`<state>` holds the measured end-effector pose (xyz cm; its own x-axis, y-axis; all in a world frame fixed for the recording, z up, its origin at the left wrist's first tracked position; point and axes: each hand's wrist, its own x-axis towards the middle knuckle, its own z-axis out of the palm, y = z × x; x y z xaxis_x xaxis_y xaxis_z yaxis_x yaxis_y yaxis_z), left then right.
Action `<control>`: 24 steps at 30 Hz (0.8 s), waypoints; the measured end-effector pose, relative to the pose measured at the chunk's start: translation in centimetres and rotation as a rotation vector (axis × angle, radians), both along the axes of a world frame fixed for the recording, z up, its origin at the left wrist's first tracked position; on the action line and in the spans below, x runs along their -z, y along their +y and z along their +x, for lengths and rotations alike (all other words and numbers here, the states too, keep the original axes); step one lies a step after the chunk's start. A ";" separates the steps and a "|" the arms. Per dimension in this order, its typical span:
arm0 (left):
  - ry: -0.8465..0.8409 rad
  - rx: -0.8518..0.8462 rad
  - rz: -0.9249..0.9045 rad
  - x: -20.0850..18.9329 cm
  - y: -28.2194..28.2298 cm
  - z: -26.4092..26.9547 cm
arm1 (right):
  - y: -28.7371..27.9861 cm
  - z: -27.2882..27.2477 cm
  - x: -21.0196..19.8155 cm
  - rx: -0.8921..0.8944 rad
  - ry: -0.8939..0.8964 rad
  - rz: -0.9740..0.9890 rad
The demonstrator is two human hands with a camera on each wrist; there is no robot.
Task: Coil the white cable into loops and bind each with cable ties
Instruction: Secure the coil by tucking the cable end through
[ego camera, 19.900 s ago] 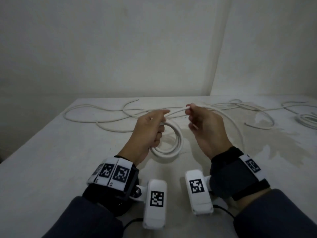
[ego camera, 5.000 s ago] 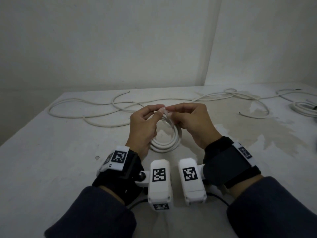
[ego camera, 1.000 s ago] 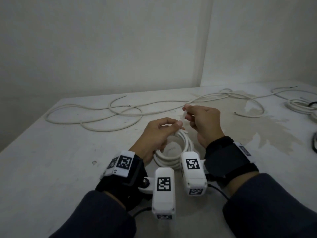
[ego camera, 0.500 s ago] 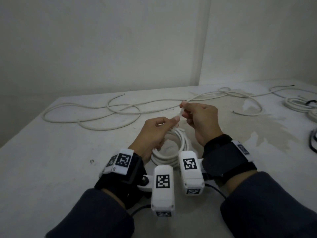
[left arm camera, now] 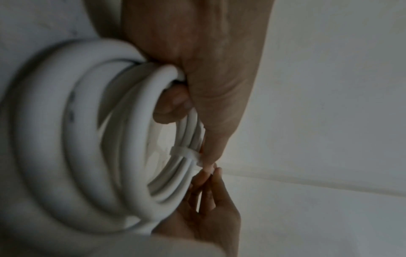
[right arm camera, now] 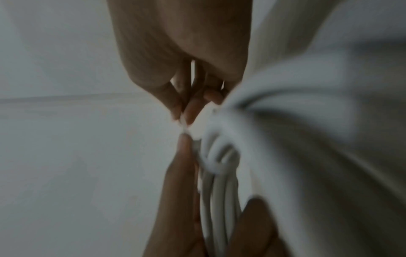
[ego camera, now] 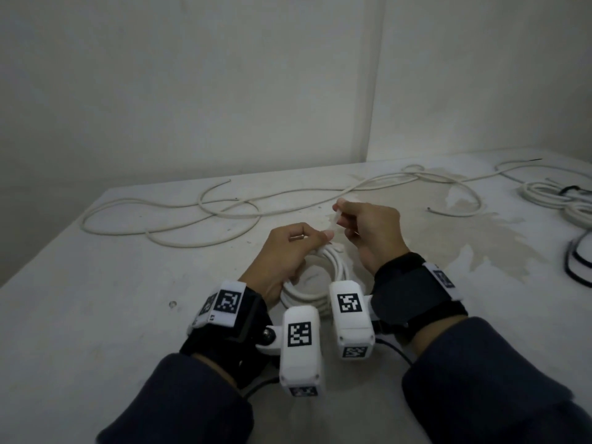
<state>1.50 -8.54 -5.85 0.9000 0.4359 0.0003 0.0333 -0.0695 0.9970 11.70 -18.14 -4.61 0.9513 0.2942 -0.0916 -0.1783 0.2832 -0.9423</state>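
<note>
**A:** Where does the coil (ego camera: 315,283) sit, and why is it held that way?

**B:** It stands on edge on the table (ego camera: 96,299), inside the left hand (ego camera: 285,254). The fingers curl through the ring and the thumb presses along the outer turns, so the turns stay bunched and cannot spring apart. That hand is closed round the bundle, not spread.

**A:** And the cable tie (left arm camera: 185,154)?

**B:** It wraps the turns just beyond the left thumb tip, seen best from the left wrist. The thumb tip lies right against the tie's head, probably to brace it.

**A:** What is the right hand (ego camera: 371,232) doing?

**B:** Its thumb and forefinger pinch the tie's free tail (ego camera: 335,217), just past the left thumb and slightly above it. The other fingers are curled in. The tail runs straight from the pinch to the head, so the judgement is that the tie is being drawn tight, one hand bracing, the other pulling away.

**A:** Is it fully cinched?

**B:** The band looks snug on the turns, but whether any slack remains cannot be told.

**A:** What lies farther out?

**B:** Beyond both hands, loose cable (ego camera: 198,216) sprawls in wide curves over the far side of the table. Well off to the right of the pinch another bundle (ego camera: 557,200) lies near the edge, beside a dark cord (ego camera: 576,261). So more coiling likely remains.
</note>
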 end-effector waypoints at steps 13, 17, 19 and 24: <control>-0.063 -0.107 -0.030 0.0 -1.1 -0.4 | -2.2 -1.3 -0.7 -0.403 -0.090 -0.204; -0.006 -0.082 -0.011 -0.3 -2.2 0.4 | -3.7 -0.4 -1.3 -0.309 -0.176 -0.331; 0.011 -0.063 -0.001 -0.4 -3.0 1.0 | -4.7 -0.1 -1.2 -0.305 -0.158 -0.338; 0.014 -0.036 -0.023 -1.1 -5.5 3.4 | -8.6 1.8 -2.1 -0.419 -0.129 -0.376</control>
